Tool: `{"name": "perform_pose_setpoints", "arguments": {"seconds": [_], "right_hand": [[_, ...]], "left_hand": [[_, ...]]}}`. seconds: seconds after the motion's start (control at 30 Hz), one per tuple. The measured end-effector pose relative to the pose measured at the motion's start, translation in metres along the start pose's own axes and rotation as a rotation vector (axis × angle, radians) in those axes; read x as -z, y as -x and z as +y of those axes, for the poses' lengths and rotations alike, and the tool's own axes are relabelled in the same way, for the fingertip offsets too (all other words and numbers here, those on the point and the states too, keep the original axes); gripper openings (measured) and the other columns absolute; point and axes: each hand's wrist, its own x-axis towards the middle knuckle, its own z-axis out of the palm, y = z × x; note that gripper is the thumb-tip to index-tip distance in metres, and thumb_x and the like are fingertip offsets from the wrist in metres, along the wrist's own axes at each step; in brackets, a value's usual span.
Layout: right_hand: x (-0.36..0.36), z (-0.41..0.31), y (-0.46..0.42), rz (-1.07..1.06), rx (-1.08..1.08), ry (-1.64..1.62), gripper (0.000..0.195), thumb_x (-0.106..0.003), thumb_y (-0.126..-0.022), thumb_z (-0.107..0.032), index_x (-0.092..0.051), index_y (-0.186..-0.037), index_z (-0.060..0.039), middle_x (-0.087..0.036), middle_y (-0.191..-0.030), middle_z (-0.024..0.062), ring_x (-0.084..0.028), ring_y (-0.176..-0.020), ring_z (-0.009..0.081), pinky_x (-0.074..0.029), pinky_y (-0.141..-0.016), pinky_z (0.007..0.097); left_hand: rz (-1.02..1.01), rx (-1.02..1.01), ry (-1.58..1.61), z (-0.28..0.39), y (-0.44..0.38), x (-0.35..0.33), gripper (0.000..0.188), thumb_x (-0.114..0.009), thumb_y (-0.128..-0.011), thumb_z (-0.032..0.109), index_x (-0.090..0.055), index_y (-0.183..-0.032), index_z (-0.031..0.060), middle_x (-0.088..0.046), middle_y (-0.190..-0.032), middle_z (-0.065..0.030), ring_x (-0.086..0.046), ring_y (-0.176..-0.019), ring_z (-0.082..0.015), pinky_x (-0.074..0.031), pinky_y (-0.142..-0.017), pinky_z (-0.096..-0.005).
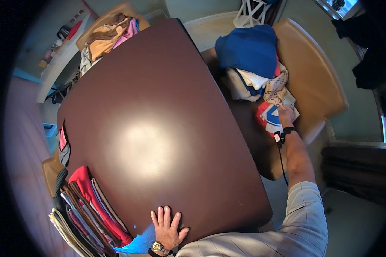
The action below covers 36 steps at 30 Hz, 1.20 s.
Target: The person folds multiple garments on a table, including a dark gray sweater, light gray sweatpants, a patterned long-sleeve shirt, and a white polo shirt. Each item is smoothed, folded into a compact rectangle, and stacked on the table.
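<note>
My left hand (pixel 167 231), with a watch at the wrist, rests palm down on the near edge of the dark brown table (pixel 167 96); its fingers are spread. My right arm reaches over to a tan chair at the right, where my right hand (pixel 286 115) grips cloth, apparently the patterned beige fabric (pixel 275 90). Under and beside that hand lies a red, white and blue cloth (pixel 271 117). Farther up the seat is a heap with a large dark blue cloth (pixel 247 49) on top and a white cloth (pixel 252 79) below it. The right fingertips are partly hidden.
A row of folded clothes (pixel 90 208) lies at the table's near left, with a blue plastic bag (pixel 143 242) beside it. A grey and pink cloth (pixel 63 144) is at the left edge. Brown and orange clothes (pixel 107 37) fill another tan chair (pixel 133 13). A cable hangs by my right wrist.
</note>
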Motion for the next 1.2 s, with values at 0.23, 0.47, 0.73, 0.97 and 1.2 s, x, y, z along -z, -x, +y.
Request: {"name": "perform_pose_setpoints", "arguments": {"seconds": [0.23, 0.47, 0.73, 0.97, 1.2], "right_hand": [[-0.026, 0.006, 0.005, 0.160, -0.162, -0.034, 0.027, -0.082, -0.097, -0.028, -0.079, -0.116, -0.0089, -0.080, -0.122, 0.0236, -0.076, -0.117, 0.0444, -0.060, -0.103, 0.0502], [-0.054, 0.093, -0.044, -0.035, 0.014, -0.103, 0.016, -0.080, -0.098, -0.025, -0.080, -0.108, -0.0125, -0.083, -0.108, 0.0179, -0.080, -0.105, 0.0397, -0.061, -0.099, 0.0488], [-0.008, 0.034, 0.023, 0.077, 0.326, 0.192, 0.031, -0.070, -0.093, -0.010, -0.080, -0.122, -0.0140, -0.069, -0.136, 0.0255, -0.064, -0.130, 0.0442, -0.054, -0.114, 0.0497], [-0.029, 0.055, -0.002, -0.100, 0.471, 0.273, 0.039, -0.061, -0.101, -0.017, -0.077, -0.136, -0.0178, -0.060, -0.158, 0.0176, -0.057, -0.144, 0.0326, -0.044, -0.124, 0.0468], [-0.041, 0.079, -0.032, -0.067, 0.473, 0.161, 0.041, -0.071, -0.099, 0.000, -0.075, -0.139, -0.0025, -0.069, -0.141, 0.0248, -0.061, -0.140, 0.0434, -0.050, -0.119, 0.0492]], "left_hand": [[-0.021, 0.019, -0.004, 0.006, 0.004, 0.002, 0.080, -0.073, -0.099, 0.064, -0.057, -0.157, 0.0101, -0.037, -0.173, -0.0340, -0.028, -0.162, -0.0599, -0.015, -0.127, -0.0845], [0.019, -0.026, 0.015, -0.005, -0.004, -0.008, 0.080, -0.076, -0.097, 0.063, -0.061, -0.154, 0.0092, -0.039, -0.172, -0.0335, -0.030, -0.161, -0.0599, -0.017, -0.127, -0.0842], [0.028, 0.009, 0.009, 0.004, -0.012, 0.011, 0.076, -0.076, -0.098, 0.059, -0.062, -0.153, 0.0081, -0.039, -0.173, -0.0335, -0.030, -0.163, -0.0583, -0.017, -0.129, -0.0815], [0.028, 0.013, 0.002, 0.011, 0.004, 0.008, 0.074, -0.077, -0.097, 0.059, -0.064, -0.154, 0.0125, -0.042, -0.173, -0.0287, -0.033, -0.162, -0.0543, -0.020, -0.128, -0.0803], [0.054, 0.032, 0.039, 0.008, 0.001, 0.016, 0.071, -0.070, -0.105, 0.061, -0.060, -0.163, 0.0211, -0.047, -0.173, -0.0195, -0.038, -0.163, -0.0439, -0.026, -0.130, -0.0735]]}}
